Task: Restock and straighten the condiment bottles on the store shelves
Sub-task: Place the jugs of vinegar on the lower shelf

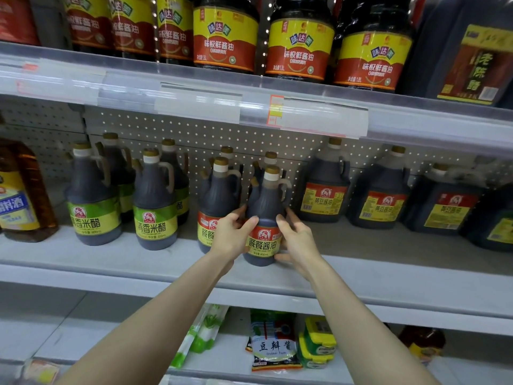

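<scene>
The dark, smooth plastic soy sauce bottle with a glossy red-and-yellow label [263, 215] is showing a soft sheen. The matt grey-white shelf board [388, 268] is looking like painted metal, the perforated grey back panel [222, 134] likewise. Clear glossy plastic price strips [194, 101] are catching the light.

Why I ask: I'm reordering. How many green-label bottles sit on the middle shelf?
4 green-label bottles: front left, front right, and one behind each. More may be hidden further back.
</scene>
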Demonstrator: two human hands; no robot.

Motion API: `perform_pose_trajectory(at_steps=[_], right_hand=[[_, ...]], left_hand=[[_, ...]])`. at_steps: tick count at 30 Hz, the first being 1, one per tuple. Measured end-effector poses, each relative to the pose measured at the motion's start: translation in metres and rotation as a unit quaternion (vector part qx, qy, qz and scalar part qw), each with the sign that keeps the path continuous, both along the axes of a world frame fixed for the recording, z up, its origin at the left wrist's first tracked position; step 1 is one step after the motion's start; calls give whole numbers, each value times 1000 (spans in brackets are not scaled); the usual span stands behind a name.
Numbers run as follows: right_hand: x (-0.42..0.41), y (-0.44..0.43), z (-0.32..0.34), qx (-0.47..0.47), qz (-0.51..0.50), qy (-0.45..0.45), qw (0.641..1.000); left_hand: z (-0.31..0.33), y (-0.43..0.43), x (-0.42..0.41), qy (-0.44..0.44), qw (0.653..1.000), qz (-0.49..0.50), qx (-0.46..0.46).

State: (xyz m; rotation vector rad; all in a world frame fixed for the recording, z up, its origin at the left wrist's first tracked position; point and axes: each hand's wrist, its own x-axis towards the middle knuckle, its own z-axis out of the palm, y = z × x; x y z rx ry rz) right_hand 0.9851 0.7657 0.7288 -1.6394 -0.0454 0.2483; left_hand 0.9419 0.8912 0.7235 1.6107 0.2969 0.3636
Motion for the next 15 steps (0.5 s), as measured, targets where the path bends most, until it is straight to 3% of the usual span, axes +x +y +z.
perform_pose_trajectory(at_steps=[15], right_hand=[[14,1,-1,18,6,5,1000]], left_hand=[[1,-3,11,-5,1000,5,11]])
